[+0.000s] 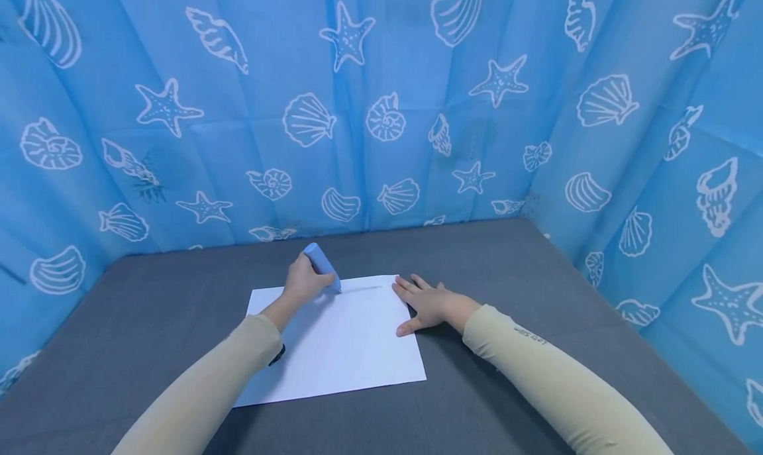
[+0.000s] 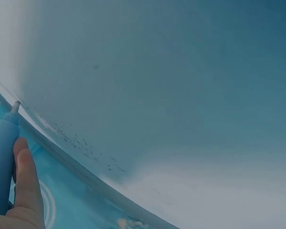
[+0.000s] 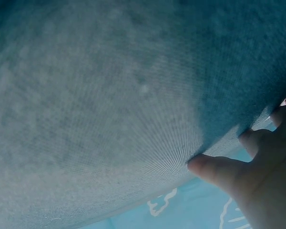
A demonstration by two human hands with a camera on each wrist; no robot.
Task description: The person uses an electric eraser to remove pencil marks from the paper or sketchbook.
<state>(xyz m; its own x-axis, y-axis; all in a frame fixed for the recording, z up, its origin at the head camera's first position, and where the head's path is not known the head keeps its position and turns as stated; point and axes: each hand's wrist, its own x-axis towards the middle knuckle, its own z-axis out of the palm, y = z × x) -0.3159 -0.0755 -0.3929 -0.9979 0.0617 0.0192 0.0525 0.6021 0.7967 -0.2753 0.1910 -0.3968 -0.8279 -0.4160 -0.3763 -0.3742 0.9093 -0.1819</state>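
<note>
A person's left hand (image 1: 303,284) grips a light-blue, cylindrical handheld tool (image 1: 322,267), fingers and thumb wrapped around its barrel, which leans so that its narrow gray tip (image 2: 15,107) meets a sheet of plain white rectangular paper (image 1: 346,349) near the far edge. From the tip, a thin, faint gray line (image 1: 365,288) runs across the paper toward its far right corner. In the left wrist view, small dark specks (image 2: 81,145) are scattered over the white surface near the tool.

The right hand (image 1: 430,306) lies flat with its fingers spread and holds nothing, its fingertips and thumb resting at the paper's right edge, close to the far corner.

Long cream-colored sleeves cover both arms, the right sleeve (image 1: 554,375) marked with small dark lettering and the left sleeve (image 1: 208,382) ending just above a black band (image 1: 277,355) at the wrist.

Beneath the paper spreads a dark gray counter (image 1: 477,256) with a fabric-like surface. Beyond it, a bright blue fabric curtain (image 1: 387,64) hangs in folds along the back and sides, printed with white outlines of starfish, scallops and spiral seashells.
</note>
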